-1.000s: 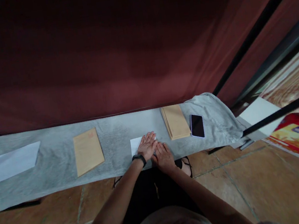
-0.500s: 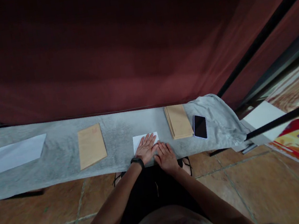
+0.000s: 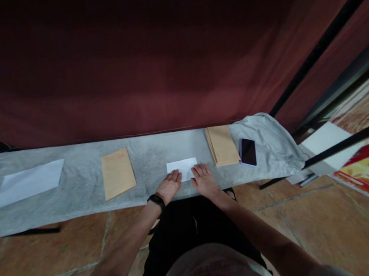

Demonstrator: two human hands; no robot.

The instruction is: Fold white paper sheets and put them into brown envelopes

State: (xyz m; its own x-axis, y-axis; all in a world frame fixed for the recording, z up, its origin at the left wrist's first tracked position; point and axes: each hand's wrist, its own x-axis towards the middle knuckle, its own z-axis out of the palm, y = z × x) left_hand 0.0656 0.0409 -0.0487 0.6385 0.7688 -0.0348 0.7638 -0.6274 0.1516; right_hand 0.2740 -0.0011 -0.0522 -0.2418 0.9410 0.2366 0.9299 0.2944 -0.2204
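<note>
A small folded white paper (image 3: 183,168) lies on the grey cloth-covered bench (image 3: 75,197) in front of me. My left hand (image 3: 169,186), with a black wristband, rests flat at the paper's near left edge, fingers stretched out. My right hand (image 3: 204,180) lies flat at the paper's near right corner, fingers spread. Neither hand holds anything.
A single brown envelope (image 3: 117,173) lies to the left and a stack of brown envelopes (image 3: 222,145) to the right, with a dark phone (image 3: 248,151) beside the stack. A white sheet (image 3: 27,183) lies at the far left. A dark red curtain hangs behind. Tiled floor lies below.
Both hands have slid back toward me and apart, off the top of the white paper to its near edge. More of the paper now shows.
</note>
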